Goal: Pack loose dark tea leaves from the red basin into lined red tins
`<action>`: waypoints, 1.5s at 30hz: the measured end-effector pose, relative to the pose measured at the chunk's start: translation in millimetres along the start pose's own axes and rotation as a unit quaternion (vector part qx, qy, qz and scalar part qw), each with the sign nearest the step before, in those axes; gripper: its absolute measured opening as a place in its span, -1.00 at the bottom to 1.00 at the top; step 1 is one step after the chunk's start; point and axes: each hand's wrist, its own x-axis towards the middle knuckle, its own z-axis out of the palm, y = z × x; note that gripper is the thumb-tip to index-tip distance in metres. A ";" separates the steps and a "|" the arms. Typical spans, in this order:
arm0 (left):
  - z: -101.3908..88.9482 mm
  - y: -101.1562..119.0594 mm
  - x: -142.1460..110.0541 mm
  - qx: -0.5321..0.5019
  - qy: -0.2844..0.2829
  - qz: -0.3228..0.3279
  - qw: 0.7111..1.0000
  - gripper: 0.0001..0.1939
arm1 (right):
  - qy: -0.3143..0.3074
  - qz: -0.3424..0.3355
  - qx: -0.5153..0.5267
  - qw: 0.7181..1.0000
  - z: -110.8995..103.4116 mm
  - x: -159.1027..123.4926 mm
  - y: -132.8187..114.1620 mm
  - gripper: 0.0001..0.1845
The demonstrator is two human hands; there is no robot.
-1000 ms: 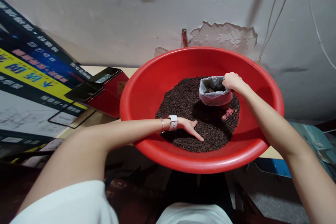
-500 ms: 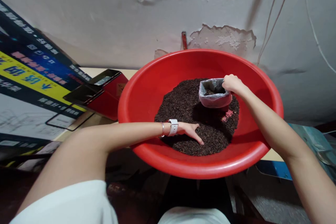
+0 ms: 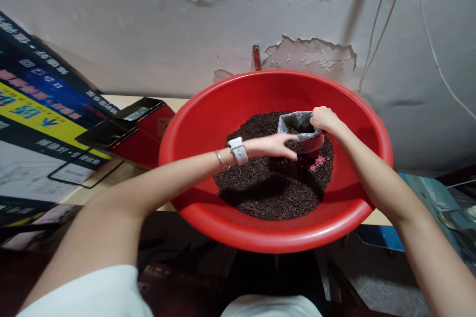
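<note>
A big red plastic basin [image 3: 275, 242] holds a heap of loose dark tea leaves [image 3: 275, 198]. Over the heap, my right hand [image 3: 325, 120] pinches the rim of a small bag [image 3: 308, 144] with a clear plastic liner, keeping its mouth open upward. My left hand [image 3: 275, 146], a white watch on its wrist, is at the bag's near left rim. Dark leaves show between its thumb and fingers, and a few bits hang below it. Some pinkish-red pieces [image 3: 318, 163] lie on the heap beneath the bag.
Left of the basin, a red and black box [image 3: 145, 133] stands on the pale tabletop [image 3: 122, 178], beside a large printed carton [image 3: 40, 109]. Behind is a peeling wall [image 3: 148, 29] with hanging cables [image 3: 379, 25]. A bluish surface [image 3: 431, 208] sits at the right.
My left hand has risen from the heap to the bag's rim, bringing tea leaves with it. My right hand still holds the bag in about the same place. The view has shifted slightly.
</note>
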 end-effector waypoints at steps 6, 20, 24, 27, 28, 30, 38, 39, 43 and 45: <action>-48.4 24.5 51.8 0.108 0.167 0.034 0.980 -0.49 | -0.012 -0.001 0.009 1.000 -1.5 0.0 0.9 -0.56; -61.6 -62.6 10.7 0.242 0.145 -0.197 0.939 -0.54 | -0.023 -0.012 0.043 0.999 -2.8 0.7 -0.4 -0.57; -51.5 -121.5 -9.6 0.325 -0.031 -0.330 0.886 -0.33 | -0.013 -0.018 0.045 0.999 -3.4 -2.4 -4.2 -0.55; -49.2 -156.6 -8.7 0.322 -0.088 -0.336 0.881 -0.25 | -0.009 -0.017 0.041 0.999 -2.8 -3.7 -4.5 -0.54; -49.5 -165.7 -5.4 0.318 -0.093 -0.326 0.885 -0.27 | -0.008 -0.015 0.040 0.999 -2.5 -3.8 -4.1 -0.54; -49.1 -180.5 2.9 0.309 -0.090 -0.298 0.899 -0.28 | -0.009 -0.011 0.038 0.999 -2.2 -3.6 -3.1 -0.54; -25.5 -222.7 -0.6 0.210 -0.050 -0.301 0.929 0.10 | -0.015 -0.005 0.026 1.000 -2.4 -4.1 -4.5 -0.53; -23.7 -226.2 -3.1 0.199 -0.053 -0.309 0.929 0.13 | -0.013 -0.006 0.025 1.000 -2.2 -4.2 -4.5 -0.53; -21.3 -231.3 -5.1 0.180 -0.064 -0.327 0.925 0.15 | -0.011 -0.006 0.023 1.000 -1.2 -3.7 -3.2 -0.53; -20.2 -228.3 -4.6 0.169 -0.073 -0.315 0.931 0.13 | -0.013 -0.005 0.024 1.000 -0.8 -3.2 -2.9 -0.53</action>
